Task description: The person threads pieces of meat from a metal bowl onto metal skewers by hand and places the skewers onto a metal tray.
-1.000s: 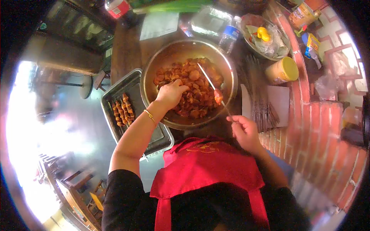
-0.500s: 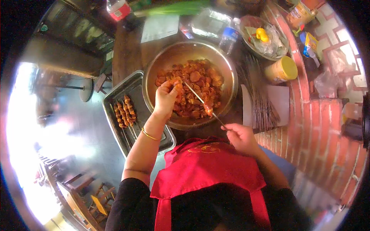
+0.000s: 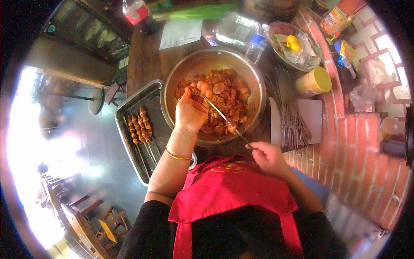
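A steel bowl (image 3: 168,71) holds many pieces of reddish marinated meat (image 3: 233,88). Over its left part, my left hand (image 3: 192,110) is turned palm up, with its fingers curled round a piece of meat at the tip of a metal skewer (image 3: 217,109). My right hand (image 3: 266,156) pinches the skewer's lower end beyond the bowl's near rim. One meat piece (image 3: 231,126) sits partway along the skewer. Left of the bowl, several loaded skewers (image 3: 140,125) lie in a metal tray (image 3: 122,113).
Bare skewers (image 3: 289,112) lie on white paper (image 3: 311,119) to the right. Behind them stand a yellow-lidded tub (image 3: 314,82) and a bowl with plastic bags (image 3: 302,54). A water bottle (image 3: 258,44) stands beyond the steel bowl, and a brick wall (image 3: 345,142) is at right.
My left hand has come up from the meat with a piece, moved to the skewer's tip and turned palm up. The skewer and my right hand have shifted slightly left and down.
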`<state>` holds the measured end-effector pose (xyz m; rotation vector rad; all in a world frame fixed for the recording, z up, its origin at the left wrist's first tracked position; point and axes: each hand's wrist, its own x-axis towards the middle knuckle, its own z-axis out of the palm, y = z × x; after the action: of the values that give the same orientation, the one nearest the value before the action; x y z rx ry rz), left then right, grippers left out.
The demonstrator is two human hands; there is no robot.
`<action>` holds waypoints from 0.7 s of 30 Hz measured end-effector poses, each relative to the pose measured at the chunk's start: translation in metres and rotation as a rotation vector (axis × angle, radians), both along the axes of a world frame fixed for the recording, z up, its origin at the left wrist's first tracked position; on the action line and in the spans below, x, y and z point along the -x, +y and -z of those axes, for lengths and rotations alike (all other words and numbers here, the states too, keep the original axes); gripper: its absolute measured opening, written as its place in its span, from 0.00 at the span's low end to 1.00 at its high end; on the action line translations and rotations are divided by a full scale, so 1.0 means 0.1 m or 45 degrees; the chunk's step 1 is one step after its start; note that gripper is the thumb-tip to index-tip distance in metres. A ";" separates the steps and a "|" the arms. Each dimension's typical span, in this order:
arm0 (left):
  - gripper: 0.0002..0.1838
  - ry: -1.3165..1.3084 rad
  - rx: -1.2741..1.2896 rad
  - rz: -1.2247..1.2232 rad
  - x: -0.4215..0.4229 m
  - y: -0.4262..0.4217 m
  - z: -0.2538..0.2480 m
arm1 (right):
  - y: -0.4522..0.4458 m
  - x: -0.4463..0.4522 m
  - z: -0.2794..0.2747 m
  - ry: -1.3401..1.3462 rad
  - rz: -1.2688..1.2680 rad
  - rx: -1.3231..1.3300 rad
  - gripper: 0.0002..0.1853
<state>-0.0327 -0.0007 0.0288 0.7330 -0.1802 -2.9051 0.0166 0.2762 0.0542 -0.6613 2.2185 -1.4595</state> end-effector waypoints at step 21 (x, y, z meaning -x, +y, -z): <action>0.11 0.090 0.483 0.281 -0.12 0.24 -0.08 | -0.19 0.06 -0.09 -0.071 0.054 0.074 0.11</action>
<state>-0.0204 0.0232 0.0370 0.5743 -0.8245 -2.9548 0.0107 0.2570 0.0628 -0.5885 2.1679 -1.5490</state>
